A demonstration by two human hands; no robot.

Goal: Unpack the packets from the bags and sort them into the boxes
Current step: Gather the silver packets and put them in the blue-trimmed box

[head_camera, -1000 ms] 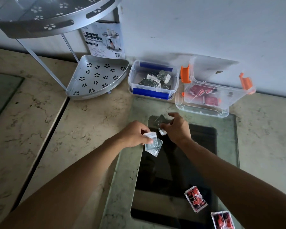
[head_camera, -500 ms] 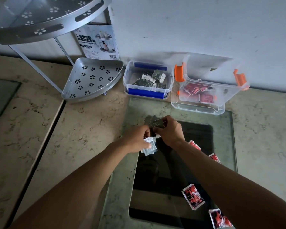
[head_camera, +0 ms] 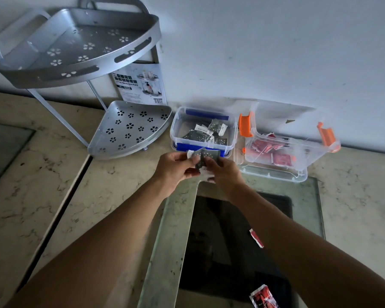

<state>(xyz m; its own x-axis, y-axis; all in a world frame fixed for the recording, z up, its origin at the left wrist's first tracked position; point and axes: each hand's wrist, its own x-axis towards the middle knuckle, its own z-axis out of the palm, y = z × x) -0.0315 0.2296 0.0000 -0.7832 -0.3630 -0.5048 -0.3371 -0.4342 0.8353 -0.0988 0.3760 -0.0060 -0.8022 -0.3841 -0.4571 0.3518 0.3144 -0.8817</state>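
My left hand and my right hand meet just in front of the blue-clipped clear box. Between them they pinch a few dark, white-dotted packets, with a white edge of a bag showing under my right fingers. The blue-clipped box holds several dark dotted packets. To its right the orange-clipped clear box holds several red packets. Two red packets lie on the dark glass panel beside my right forearm.
A silver two-tier corner rack with its printed label card stands at the back left against the wall. The marble counter has a dark seam on the left and a glass-framed black panel under my arms.
Both hands have moved away from me toward the blue-clipped box, carrying the dark packets. The clear bag that hung from my left hand is mostly hidden now.
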